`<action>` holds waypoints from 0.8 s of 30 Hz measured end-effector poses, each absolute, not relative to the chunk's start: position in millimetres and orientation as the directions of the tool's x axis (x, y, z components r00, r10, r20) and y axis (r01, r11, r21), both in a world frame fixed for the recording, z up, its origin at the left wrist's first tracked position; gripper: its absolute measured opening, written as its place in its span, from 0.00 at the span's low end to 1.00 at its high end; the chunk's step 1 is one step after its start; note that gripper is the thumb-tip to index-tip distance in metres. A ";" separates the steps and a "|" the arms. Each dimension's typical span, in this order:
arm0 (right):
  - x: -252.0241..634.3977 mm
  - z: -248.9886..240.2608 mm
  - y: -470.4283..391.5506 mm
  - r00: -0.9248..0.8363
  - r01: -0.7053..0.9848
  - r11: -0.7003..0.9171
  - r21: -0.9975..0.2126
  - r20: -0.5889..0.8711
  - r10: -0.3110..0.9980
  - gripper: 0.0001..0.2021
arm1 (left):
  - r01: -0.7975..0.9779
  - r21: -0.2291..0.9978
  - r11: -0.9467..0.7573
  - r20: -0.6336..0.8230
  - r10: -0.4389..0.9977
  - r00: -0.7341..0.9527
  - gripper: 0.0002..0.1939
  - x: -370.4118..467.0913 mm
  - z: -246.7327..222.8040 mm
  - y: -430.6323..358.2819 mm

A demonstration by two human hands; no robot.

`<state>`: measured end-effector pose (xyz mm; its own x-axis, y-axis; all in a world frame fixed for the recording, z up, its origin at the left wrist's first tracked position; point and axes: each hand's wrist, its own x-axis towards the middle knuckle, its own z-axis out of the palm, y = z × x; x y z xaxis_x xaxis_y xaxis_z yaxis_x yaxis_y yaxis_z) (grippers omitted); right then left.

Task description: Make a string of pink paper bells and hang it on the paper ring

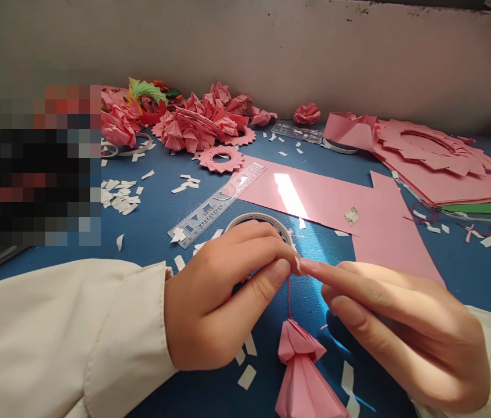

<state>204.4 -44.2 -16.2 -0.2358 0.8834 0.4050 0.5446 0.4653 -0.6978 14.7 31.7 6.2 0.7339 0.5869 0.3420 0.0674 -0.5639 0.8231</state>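
Observation:
My left hand [232, 296] is closed, thumb and forefinger pinched together above the blue table. A thin red string [289, 297] runs down from that pinch to a folded pink paper ornament [306, 374] near the bottom edge. My right hand [406, 331] reaches in from the right with its forefinger stretched out, the tip meeting my left fingertips; its other fingers are bent and its thumb is apart. A small white piece [298, 265] shows between the fingertips. Behind my left hand lies a roll of tape [259, 217], partly covered.
A clear ruler [217, 206] and pink paper sheets [315, 191] lie beyond my hands. Folded pink flowers [193, 125] and a large pink ring [432, 145] sit near the wall. White paper scraps [121, 197] are scattered around. The far left is pixelated.

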 end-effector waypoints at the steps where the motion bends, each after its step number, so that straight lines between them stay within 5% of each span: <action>1: 204.5 -16.0 -44.2 -0.239 0.542 0.466 -0.699 0.403 0.883 0.18 | 0.078 0.830 -0.552 0.333 0.603 0.725 0.11 15.3 6.5 31.9; 12: 204.8 -15.7 -42.0 -0.253 0.548 0.489 -0.678 0.423 0.870 0.18 | 0.201 0.939 -0.278 0.078 0.744 0.664 0.08 19.5 11.7 33.5; 18: 205.9 -10.1 -39.9 -0.147 0.561 0.438 -0.703 0.436 0.888 0.11 | 0.155 0.893 -0.422 0.212 0.698 0.684 0.07 19.1 8.3 31.3; 24: 207.6 -2.8 -23.3 -0.167 0.433 0.196 -0.880 0.135 0.977 0.06 | 0.203 0.812 -0.547 0.262 0.652 0.712 0.07 18.9 6.3 32.0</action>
